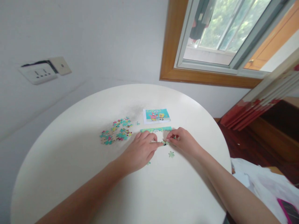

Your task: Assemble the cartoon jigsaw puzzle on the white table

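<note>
My left hand [139, 151] rests over the table with most fingers curled and one finger reaching right onto a small green and dark puzzle piece [164, 143], steadying it. Closed in a pinch, my right hand [183, 142] grips the piece's right side; its exact outline is partly covered by fingertips. Just beyond both hands lies a joined strip of teal puzzle pieces [161, 128], its left part hidden by my left hand. A loose light green puzzle piece [171, 154] lies below my right hand. Another green bit [149, 163] peeks out under my left hand.
A picture card [157, 115] with a pink starfish and a yellow sponge figure lies behind the strip. Several loose puzzle pieces [108, 137] are heaped left of my hands, with a single piece [137, 123] nearby. The round white table [70, 155] meets the wall below a window.
</note>
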The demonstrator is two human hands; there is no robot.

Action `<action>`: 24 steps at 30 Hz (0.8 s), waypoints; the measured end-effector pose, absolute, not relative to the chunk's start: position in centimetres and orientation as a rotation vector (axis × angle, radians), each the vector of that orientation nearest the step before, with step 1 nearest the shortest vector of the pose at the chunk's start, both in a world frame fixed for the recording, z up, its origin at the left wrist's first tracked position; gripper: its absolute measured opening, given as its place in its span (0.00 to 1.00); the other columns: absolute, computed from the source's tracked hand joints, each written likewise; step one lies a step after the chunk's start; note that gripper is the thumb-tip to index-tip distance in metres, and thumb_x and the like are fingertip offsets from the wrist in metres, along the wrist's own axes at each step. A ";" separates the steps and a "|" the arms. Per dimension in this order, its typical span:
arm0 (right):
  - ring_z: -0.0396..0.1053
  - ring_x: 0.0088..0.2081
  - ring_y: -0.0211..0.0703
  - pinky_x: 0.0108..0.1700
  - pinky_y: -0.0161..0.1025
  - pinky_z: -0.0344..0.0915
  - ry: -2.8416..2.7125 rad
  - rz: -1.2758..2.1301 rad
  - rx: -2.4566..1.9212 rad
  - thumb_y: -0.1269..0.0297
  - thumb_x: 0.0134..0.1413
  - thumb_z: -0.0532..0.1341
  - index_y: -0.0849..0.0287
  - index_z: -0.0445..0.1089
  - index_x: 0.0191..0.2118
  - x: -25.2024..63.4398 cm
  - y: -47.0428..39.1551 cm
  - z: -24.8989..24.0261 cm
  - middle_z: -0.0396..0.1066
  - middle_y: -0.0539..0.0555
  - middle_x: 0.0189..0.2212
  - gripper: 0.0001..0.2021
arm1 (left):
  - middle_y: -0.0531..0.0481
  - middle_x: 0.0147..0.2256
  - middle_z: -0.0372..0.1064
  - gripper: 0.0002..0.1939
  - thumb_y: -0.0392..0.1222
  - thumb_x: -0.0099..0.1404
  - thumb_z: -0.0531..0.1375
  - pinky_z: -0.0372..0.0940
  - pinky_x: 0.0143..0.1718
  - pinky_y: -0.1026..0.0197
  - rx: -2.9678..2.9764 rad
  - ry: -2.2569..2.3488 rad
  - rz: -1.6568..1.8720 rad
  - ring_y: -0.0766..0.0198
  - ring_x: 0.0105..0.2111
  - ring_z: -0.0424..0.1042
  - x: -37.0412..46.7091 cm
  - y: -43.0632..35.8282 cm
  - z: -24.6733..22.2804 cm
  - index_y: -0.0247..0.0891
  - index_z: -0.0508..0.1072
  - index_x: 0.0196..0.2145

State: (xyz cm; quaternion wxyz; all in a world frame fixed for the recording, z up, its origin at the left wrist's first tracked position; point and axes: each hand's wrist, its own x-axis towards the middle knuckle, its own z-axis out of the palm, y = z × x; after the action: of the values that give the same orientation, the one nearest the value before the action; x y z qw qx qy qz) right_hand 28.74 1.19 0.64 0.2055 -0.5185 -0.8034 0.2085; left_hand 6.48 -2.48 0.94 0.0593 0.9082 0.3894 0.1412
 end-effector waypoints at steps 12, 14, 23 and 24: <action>0.63 0.32 0.40 0.35 0.35 0.54 -2.272 0.512 -1.494 0.63 0.53 0.62 0.55 0.74 0.29 28.2 0.9 1.0 0.73 0.49 0.26 0.05 | 0.49 0.43 0.67 0.17 0.33 0.68 0.52 0.54 0.44 0.53 2.773 1.173 0.430 0.56 0.44 0.60 6.6 -2.3 0.9 0.48 0.72 0.49; 0.63 0.33 0.41 0.36 0.36 0.53 -2.278 0.496 -1.502 0.63 0.52 0.62 0.55 0.74 0.28 28.2 0.9 1.0 0.73 0.49 0.26 0.05 | 0.49 0.42 0.67 0.16 0.33 0.67 0.52 0.54 0.44 0.53 2.778 1.176 0.427 0.56 0.44 0.60 6.6 -2.3 0.9 0.48 0.72 0.48; 0.63 0.34 0.41 0.38 0.37 0.54 -2.313 0.466 -1.407 0.67 0.55 0.60 0.54 0.76 0.31 29.1 0.9 1.6 0.73 0.49 0.27 0.07 | 0.49 0.43 0.67 0.17 0.34 0.68 0.52 0.53 0.43 0.53 2.768 1.176 0.446 0.56 0.44 0.60 6.5 -2.4 0.7 0.48 0.72 0.49; 0.64 0.34 0.41 0.39 0.37 0.55 -2.319 0.468 -1.395 0.68 0.54 0.60 0.53 0.76 0.32 29.3 0.9 1.7 0.73 0.49 0.27 0.07 | 0.49 0.43 0.67 0.17 0.33 0.67 0.53 0.53 0.44 0.52 2.765 1.176 0.444 0.56 0.44 0.60 6.5 -2.4 0.7 0.48 0.72 0.49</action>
State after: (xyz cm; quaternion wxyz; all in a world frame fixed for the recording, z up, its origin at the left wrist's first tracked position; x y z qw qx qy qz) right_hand 29.28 0.95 1.74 0.1961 -0.4982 -0.8280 0.1669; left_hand 6.52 -2.37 0.67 0.0519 0.9091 0.3867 0.1459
